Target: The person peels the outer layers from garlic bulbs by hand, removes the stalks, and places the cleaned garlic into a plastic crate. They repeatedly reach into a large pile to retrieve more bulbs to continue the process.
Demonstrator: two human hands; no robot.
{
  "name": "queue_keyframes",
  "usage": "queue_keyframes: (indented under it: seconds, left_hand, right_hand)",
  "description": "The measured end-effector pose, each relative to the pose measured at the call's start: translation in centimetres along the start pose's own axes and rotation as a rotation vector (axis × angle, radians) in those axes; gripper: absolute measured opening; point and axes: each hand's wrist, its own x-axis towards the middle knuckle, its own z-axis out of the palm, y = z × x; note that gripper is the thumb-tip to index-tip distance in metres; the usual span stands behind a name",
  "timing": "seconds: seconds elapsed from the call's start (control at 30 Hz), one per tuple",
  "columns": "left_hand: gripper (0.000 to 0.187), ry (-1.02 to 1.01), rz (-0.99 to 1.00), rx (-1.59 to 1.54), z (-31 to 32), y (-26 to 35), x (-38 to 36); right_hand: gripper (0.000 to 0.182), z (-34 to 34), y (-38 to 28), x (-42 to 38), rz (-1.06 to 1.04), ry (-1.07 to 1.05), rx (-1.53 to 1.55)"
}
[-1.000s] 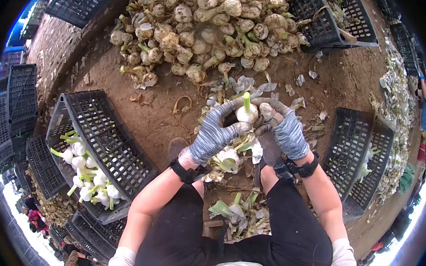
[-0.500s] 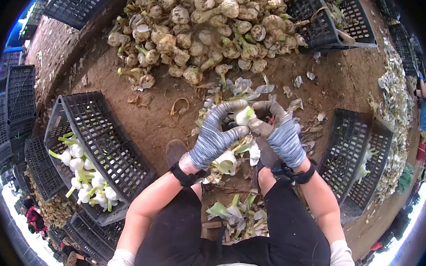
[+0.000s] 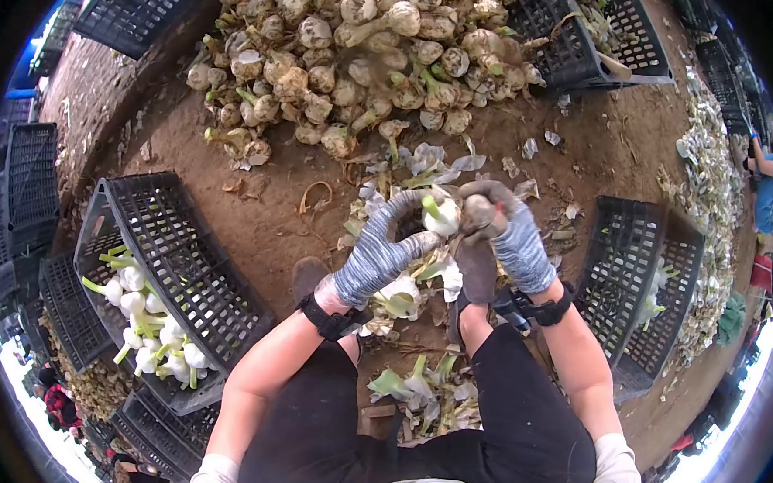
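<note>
**Both hands on one white bulb**

We see both gloved hands meeting in front of the knees, above the dirt floor (image 3: 256,226). The left hand (image 3: 377,254) curls its fingers round the white bulb (image 3: 445,217) from the left, and the right hand (image 3: 509,239) closes on it from the right, so the bulb sits gripped between them with its green stalk pointing up and left. Under the hands lies a litter of peeled skins and trimmings (image 3: 406,291). Beyond them a big heap of unpeeled bulbs (image 3: 361,56) spreads over the dirt. On our left, a black crate (image 3: 185,248) holds cleaned white bulbs (image 3: 150,325); on our right stands another black crate (image 3: 643,272).
</note>
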Motion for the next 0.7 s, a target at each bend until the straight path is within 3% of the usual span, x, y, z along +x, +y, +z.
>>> queue_keyframes:
  seconds: [0.03, 0.07, 0.1, 0.2, 0.43, 0.5, 0.57, 0.7]
  left_hand:
    - [0.053, -0.002, -0.005, 0.002, -0.1, 0.1, 0.0]
    - [0.052, -0.030, -0.016, 0.030, -0.2, 0.5, 0.0]
    - [0.051, -0.057, -0.026, 0.057, -0.1, 0.9, 0.0]
    - [0.047, -0.027, 0.013, 0.116, -0.1, 0.7, 0.1]
    - [0.034, 0.071, 0.152, 0.248, 0.0, -0.3, 0.2]
    - [0.029, 0.047, 0.225, 0.245, -0.1, -0.8, 0.3]
    - [0.028, 0.031, 0.194, 0.149, -0.4, -1.1, 0.5]
    - [0.024, 0.032, 0.156, 0.055, 0.6, 0.5, 0.3]
  right_hand:
    - [0.023, 0.6, -0.2, -0.1, 0.088, -0.078, 0.045]
    - [0.023, 0.7, 0.2, 0.3, -0.155, -0.113, -0.095]
    - [0.023, 0.5, 0.6, 0.4, -0.153, -0.111, -0.090]
    - [0.024, 0.3, -0.1, -0.1, 0.030, -0.144, 0.076]
    - [0.022, 0.9, -1.1, -0.7, 0.085, -0.085, -0.008]
    - [0.022, 0.8, 0.0, -0.5, -0.219, -0.061, -0.218]
    - [0.021, 0.6, 0.1, -0.1, -0.232, -0.048, -0.212]
    - [0.010, -1.8, 0.1, 0.8, 0.002, 0.179, -0.021]
